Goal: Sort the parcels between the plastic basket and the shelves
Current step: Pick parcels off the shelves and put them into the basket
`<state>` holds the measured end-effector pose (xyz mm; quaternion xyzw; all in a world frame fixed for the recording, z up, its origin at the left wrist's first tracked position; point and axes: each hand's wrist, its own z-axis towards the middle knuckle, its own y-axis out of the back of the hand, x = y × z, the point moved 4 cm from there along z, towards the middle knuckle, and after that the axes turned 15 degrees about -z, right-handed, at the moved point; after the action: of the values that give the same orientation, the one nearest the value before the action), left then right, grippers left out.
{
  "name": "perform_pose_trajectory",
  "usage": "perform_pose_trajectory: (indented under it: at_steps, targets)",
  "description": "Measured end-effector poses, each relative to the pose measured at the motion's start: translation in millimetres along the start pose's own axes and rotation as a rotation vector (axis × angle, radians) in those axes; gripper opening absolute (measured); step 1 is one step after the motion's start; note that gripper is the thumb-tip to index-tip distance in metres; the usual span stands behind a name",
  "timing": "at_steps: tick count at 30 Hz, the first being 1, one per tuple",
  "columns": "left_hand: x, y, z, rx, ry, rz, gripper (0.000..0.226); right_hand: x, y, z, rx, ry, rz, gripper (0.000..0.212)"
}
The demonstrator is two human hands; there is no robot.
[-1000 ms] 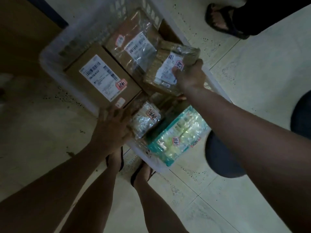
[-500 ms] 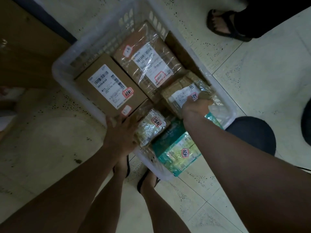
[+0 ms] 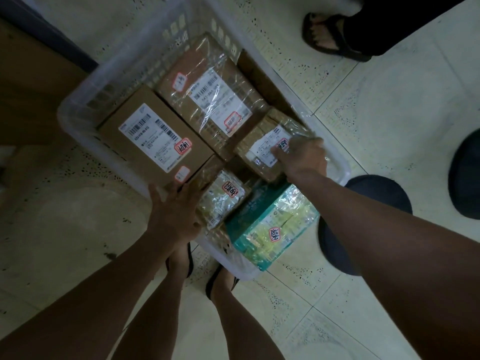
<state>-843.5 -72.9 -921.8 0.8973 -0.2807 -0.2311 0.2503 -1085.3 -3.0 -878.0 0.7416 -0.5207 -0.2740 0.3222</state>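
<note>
In plastic basket [image 3: 75, 131] | right hand [image 3: 302, 158] on taped parcel [image 3: 259, 142] | grip unclear

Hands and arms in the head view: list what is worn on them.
The left hand and right hand are bare: no gloves, no rings visible. The left forearm and right forearm are bare too, with no sleeves, watch or bands in view.

I could read no full line. A white label [image 3: 149, 135] with barcodes stood on the plain brown cardboard box [image 3: 122, 141]. Red-edged stickers [image 3: 184, 146] with handwritten characters, illegible, marked it, the large tape-wrapped brown box [image 3: 207, 100], the small taped brown parcel [image 3: 259, 149] and the green film-wrapped pack [image 3: 270, 229].
</note>
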Motion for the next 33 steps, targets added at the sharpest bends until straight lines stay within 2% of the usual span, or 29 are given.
perform_pose_trajectory:
  at_steps: [3,6,11,15,18,20,22,24,27,33]
  targets:
    - [-0.3,3.3,0.6,0.02,-0.009,0.0,0.081,-4.1,10.5,2.4,-0.046,-0.066,0.092,0.079]
    - [-2.9,2.1,-1.3,0.052,-0.011,0.005,0.082,-8.0,11.3,3.2,0.013,-0.079,0.066,0.072]
    - [-32.2,13.8,12.1,-0.03,-0.082,-0.22,0.072,-2.5,14.1,7.0,0.025,-0.064,0.023,0.073]
    - [-53.1,9.7,12.0,0.038,-0.111,-0.305,0.063,-6.4,10.8,-2.4,0.03,-0.058,0.012,0.066]
    - [-55.7,13.8,13.9,0.034,-0.185,-0.236,0.062,-5.0,13.4,-2.3,0.011,-0.002,0.056,0.065]
    - [-55.2,18.0,19.5,-0.01,-0.218,-0.182,0.066,-6.5,12.4,-4.6,0.023,0.005,0.083,0.063]
    - [-55.5,28.1,33.2,-0.123,-0.182,-0.205,0.072,-9.2,10.1,-6.7,0.023,0.026,0.095,0.061]
    - [-59.7,42.6,54.8,-0.206,-0.122,-0.186,0.089,-11.0,12.6,-6.0,-0.005,0.05,0.128,0.061]
    - [-75.1,56.7,83.4,-0.236,-0.059,-0.12,0.116,-17.9,15.3,-4.1,-0.04,0.067,0.141,0.06]
    - [-63.9,58.5,120.2,-0.267,0.0,-0.138,0.123,-17.5,7.7,9.7,-0.056,0.097,0.184,0.053]
